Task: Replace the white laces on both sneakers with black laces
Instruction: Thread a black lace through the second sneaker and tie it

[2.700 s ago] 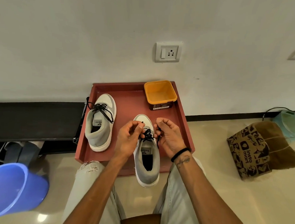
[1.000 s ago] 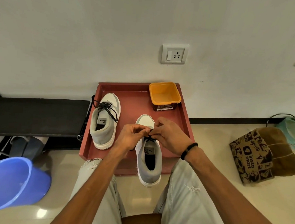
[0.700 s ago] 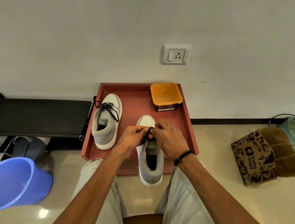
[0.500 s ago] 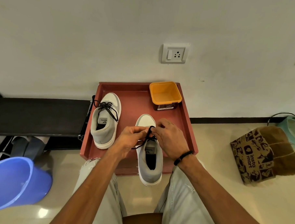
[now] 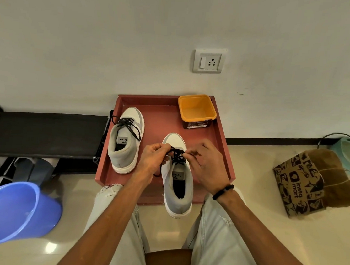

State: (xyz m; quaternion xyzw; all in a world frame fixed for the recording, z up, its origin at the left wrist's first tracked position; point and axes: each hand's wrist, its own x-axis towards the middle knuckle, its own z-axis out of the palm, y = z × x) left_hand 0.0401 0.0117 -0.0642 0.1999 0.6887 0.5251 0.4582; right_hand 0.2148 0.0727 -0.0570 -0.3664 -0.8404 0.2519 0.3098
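Two grey-and-white sneakers stand on a red tray [image 5: 160,119]. The left sneaker [image 5: 126,140] carries a tied black lace. The right sneaker [image 5: 178,182] hangs its heel over the tray's near edge and has a black lace [image 5: 177,155] threaded over its tongue. My left hand [image 5: 151,161] pinches one part of that lace on the left side. My right hand [image 5: 206,163] pinches the lace from the right, fingers curled. The two hands nearly meet above the laces. No white lace is in view.
An orange tub [image 5: 196,110] sits in the tray's far right corner. A black bench [image 5: 45,134] runs along the wall at left, a blue bucket [image 5: 18,211] stands near left, and a brown paper bag [image 5: 308,182] lies on the floor at right.
Both hands came together over the right sneaker's laces and have worked the black lace into a small loop; the hands have spread slightly apart since half a second ago.
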